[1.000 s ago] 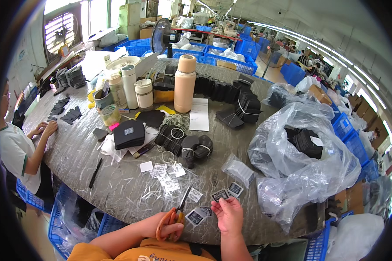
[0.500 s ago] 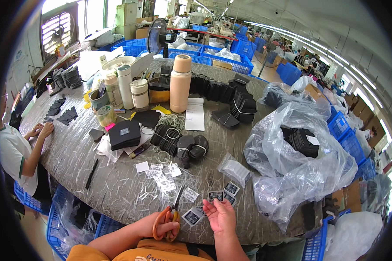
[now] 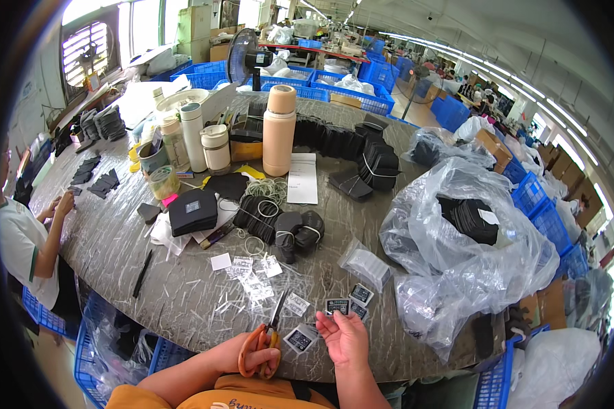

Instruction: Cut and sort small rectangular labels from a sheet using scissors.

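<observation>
Since the earlier frame, the right hand (image 3: 346,335) has been drawn back from the labels and is now held open, palm up, with nothing seen in it. The grey desk (image 3: 184,300) is covered with a big clear plastic bag (image 3: 471,266) at the right. Orange-handled scissors (image 3: 265,341) are gripped by the left hand (image 3: 249,354), blades pointing away. Small black square labels (image 3: 337,305) are lying just beyond the fingers.

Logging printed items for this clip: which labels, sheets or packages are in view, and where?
Small labels: by the right hand, square, black and white.
Clear label sleeves: mid-table, scattered.
Paper sheet: beside the tan flask, white, rectangular.
Plastic bag: right, clear, holding black pieces.
</observation>
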### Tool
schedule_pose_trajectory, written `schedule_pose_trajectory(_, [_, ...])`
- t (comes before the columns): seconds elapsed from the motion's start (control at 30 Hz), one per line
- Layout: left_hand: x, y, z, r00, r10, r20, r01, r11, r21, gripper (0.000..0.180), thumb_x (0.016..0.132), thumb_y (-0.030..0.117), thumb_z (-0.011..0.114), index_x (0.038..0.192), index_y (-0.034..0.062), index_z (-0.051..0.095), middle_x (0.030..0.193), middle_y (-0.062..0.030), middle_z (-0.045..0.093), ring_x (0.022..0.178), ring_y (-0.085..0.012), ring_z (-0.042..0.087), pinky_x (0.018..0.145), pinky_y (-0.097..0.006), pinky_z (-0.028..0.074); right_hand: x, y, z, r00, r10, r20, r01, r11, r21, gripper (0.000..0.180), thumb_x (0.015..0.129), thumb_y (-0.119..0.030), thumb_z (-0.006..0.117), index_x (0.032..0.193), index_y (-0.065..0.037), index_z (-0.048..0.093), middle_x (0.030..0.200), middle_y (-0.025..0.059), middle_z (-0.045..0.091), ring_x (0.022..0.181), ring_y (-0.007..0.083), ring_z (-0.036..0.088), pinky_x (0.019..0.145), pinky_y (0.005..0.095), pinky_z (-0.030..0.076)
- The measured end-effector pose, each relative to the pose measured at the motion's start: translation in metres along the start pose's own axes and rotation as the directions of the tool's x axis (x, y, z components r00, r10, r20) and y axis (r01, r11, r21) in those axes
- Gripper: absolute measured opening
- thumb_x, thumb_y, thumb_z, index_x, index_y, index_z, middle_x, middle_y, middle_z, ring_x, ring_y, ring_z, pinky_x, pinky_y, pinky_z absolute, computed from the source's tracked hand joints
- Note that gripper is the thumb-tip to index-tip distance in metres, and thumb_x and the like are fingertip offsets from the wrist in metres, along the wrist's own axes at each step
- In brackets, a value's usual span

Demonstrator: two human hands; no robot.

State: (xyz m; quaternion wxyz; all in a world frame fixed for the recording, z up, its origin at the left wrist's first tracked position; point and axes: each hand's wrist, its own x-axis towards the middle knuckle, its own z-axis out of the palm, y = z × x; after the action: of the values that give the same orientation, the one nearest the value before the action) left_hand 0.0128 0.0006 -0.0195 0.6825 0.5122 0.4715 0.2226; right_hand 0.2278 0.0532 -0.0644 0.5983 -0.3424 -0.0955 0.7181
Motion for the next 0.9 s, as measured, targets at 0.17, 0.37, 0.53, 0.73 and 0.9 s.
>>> schedule_pose_trajectory(0.17, [0.001, -0.005, 0.0, 1.0, 0.0, -0.001, 0.0, 1.0, -0.024, 0.031, 0.089, 0.028, 0.051, 0.071, 0.0038, 0.059, 0.063, -0.0005, 0.058, 0.046, -0.0081, 0.048, 0.043, -0.021, 0.038, 0.0, -0.001, 0.0, 1.0, 0.003, 0.008, -0.003, 1.0, -0.001, 0.011, 0.084, 0.0, 0.056, 0.081, -0.008, 0.049, 0.083, 0.0109, 0.062, 0.081, 0.0298, 0.065, 0.068, 0.0379, 0.054])
schedule_pose_trajectory(0.37, [-0.001, -0.002, 0.0, 1.0, -0.021, -0.004, 0.021, 1.0, -0.002, 0.031, 0.089, 0.028, 0.051, 0.072, 0.0036, 0.059, 0.063, -0.0005, 0.058, 0.046, -0.0078, 0.048, 0.043, -0.021, 0.038, 0.0, 0.001, -0.001, 1.0, 0.0, 0.006, 0.0, 1.0, 0.004, 0.01, 0.083, -0.001, 0.057, 0.082, -0.008, 0.049, 0.083, 0.0119, 0.062, 0.081, 0.03, 0.065, 0.068, 0.0378, 0.054])
schedule_pose_trajectory(0.53, [-0.002, 0.001, 0.0, 1.0, -0.001, 0.018, 0.001, 1.0, 0.012, 0.031, 0.089, 0.029, 0.051, 0.071, 0.0036, 0.057, 0.063, -0.0014, 0.058, 0.048, -0.0093, 0.049, 0.045, -0.022, 0.039, -0.003, -0.002, 0.002, 0.996, -0.078, 0.041, 0.083, 0.986, -0.143, 0.009, 0.083, 0.002, 0.056, 0.084, -0.005, 0.049, 0.083, 0.011, 0.062, 0.078, 0.0254, 0.064, 0.068, 0.0335, 0.053])
schedule_pose_trajectory(0.73, [-0.004, -0.001, -0.004, 0.986, 0.006, 0.167, -0.029, 0.99, 0.138, 0.024, 0.088, 0.027, 0.053, 0.082, 0.0037, 0.056, 0.07, -0.0013, 0.056, 0.066, -0.0111, 0.051, 0.06, -0.025, 0.04, -0.006, -0.01, 0.0, 0.97, -0.2, 0.138, 0.241, 0.863, -0.445, 0.012, 0.082, 0.001, 0.058, 0.092, 0.0, 0.053, 0.082, 0.0049, 0.059, 0.072, 0.0099, 0.056, 0.066, 0.0255, 0.051])
schedule_pose_trajectory(0.9, [0.01, 0.006, -0.005, 0.995, 0.099, -0.008, -0.099, 0.995, 0.005, 0.019, 0.085, 0.02, 0.057, 0.084, 0.0015, 0.056, 0.073, -0.0032, 0.058, 0.068, -0.011, 0.054, 0.062, -0.024, 0.042, -0.016, 0.008, 0.01, 0.99, -0.08, 0.117, 0.121, 0.905, -0.408, 0.009, 0.082, 0.002, 0.058, 0.087, -0.002, 0.052, 0.078, 0.0066, 0.059, 0.07, 0.0143, 0.059, 0.066, 0.0272, 0.051])
